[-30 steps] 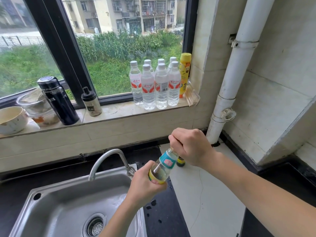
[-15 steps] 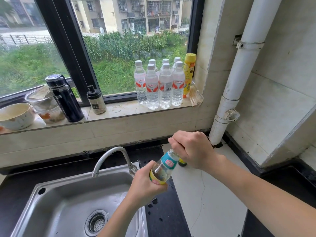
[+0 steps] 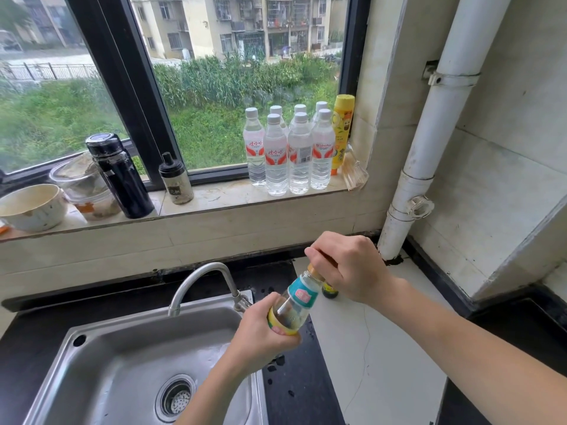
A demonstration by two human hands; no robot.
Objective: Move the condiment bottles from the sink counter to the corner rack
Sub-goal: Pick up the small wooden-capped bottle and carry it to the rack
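Note:
A clear condiment bottle (image 3: 296,305) with a teal neck label and a yellow lower label is held tilted above the sink's right edge. My left hand (image 3: 260,335) grips its lower body. My right hand (image 3: 346,268) is closed over its cap and neck, hiding the top. A small dark bottle (image 3: 329,292) stands on the white counter (image 3: 368,348) just behind my right hand, mostly hidden. No rack is in view.
A steel sink (image 3: 129,372) with a curved tap (image 3: 202,280) lies at lower left. On the sill (image 3: 221,194) stand several water bottles (image 3: 288,154), a yellow bottle (image 3: 342,133), a shaker (image 3: 175,179), a black flask (image 3: 119,176) and bowls (image 3: 33,207). A white pipe (image 3: 429,142) runs down the right corner.
The view has shifted slightly, so the scene sits a little further right in frame. Both hands keep the same grip on the bottle.

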